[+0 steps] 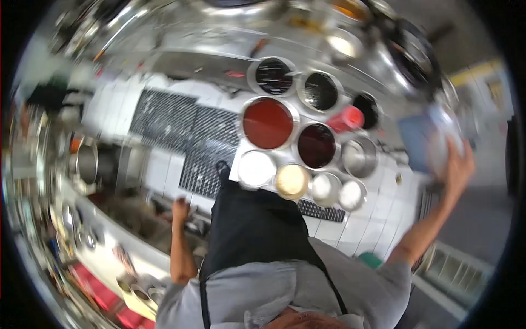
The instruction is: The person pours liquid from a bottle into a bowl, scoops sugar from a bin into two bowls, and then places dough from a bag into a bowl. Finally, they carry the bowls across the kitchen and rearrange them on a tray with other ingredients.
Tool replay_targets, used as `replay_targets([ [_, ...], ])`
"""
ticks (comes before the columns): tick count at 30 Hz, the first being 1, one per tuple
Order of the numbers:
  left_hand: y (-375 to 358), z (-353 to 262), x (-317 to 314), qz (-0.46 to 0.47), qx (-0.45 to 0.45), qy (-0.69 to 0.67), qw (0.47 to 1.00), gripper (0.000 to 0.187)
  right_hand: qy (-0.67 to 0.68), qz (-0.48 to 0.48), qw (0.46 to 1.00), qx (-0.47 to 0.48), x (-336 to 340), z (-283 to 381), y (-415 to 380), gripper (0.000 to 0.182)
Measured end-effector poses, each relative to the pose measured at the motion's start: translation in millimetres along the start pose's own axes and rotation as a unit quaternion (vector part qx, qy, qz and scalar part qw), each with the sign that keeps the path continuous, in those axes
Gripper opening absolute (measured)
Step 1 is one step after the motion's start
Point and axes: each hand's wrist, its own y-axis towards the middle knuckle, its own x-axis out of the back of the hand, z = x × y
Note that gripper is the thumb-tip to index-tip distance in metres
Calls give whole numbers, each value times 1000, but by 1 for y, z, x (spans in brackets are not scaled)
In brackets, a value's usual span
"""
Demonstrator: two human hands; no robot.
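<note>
At the right, my right hand (460,162) is around the side of a translucent, pale plastic container (438,145), smeared by motion. A blue-grey surface (413,140) shows just beside it. My left hand (181,210) hangs low on the left side with its fingers curled; whatever is in them is hidden. In front of me stands a cluster of round metal pots: one with red sauce (267,123), one with dark red liquid (316,145), and others with black liquid (274,75). Nearer are a white-filled pot (257,168) and a tub of yellowish powder (292,181).
A red cylindrical container (348,118) leans among the pots. Black perforated mats (164,120) cover part of the white tiled floor. A metal counter (208,41) with pans runs along the far side, and another worktop (109,247) stands at the left. A white rack (455,268) sits lower right.
</note>
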Motion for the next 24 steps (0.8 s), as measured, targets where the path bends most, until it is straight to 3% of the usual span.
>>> replay_targets([
  [1, 25, 20, 2, -87, -73, 21, 993, 36, 13, -8, 1000, -19, 16, 12, -1, 61],
  [4, -6, -123, 51, -158, -124, -6, 980, 41, 39, -52, 995, -70, 60, 55, -17, 69],
  [5, 21, -120, 58, -115, -116, -52, 985, 39, 80, -61, 992, -75, 67, 75, -22, 72],
  [6, 21, -146, 65, -120, -171, -121, 971, 38, 106, -69, 990, -64, 67, 90, -28, 66],
  [7, 19, -177, 75, -82, -167, -177, 967, 36, 132, -76, 987, -53, 67, 106, -33, 60],
  [8, 29, -187, 77, -108, -248, -193, 943, 33, 152, -75, 985, -32, 67, 128, -41, 57],
  [9, 9, -220, 99, -104, -273, -180, 939, 33, 172, -76, 982, -11, 69, 149, -49, 54],
  [11, -6, -257, 117, -47, -308, -280, 908, 34, 256, -11, 965, 52, 59, 181, -58, 42],
  [12, -28, -280, 139, -41, -328, -254, 909, 34, 269, 7, 959, 86, 50, 200, -65, 41],
  [16, -62, -305, 208, 19, -412, -292, 863, 38, 344, 134, 912, 181, 8, 315, -114, 31],
  [18, -63, -304, 238, 38, -439, -300, 846, 38, 346, 211, 907, 115, -15, 388, -155, 30],
  [20, -57, -295, 262, 56, -472, -290, 831, 38, 319, 224, 885, 253, -50, 453, -192, 20],
  [21, -54, -294, 266, 66, -467, -306, 827, 37, 323, 277, 853, 302, -64, 487, -207, 19],
  [24, -46, -290, 289, 40, -457, -306, 834, 33, 379, 326, 773, 392, -119, 545, -251, 19],
])
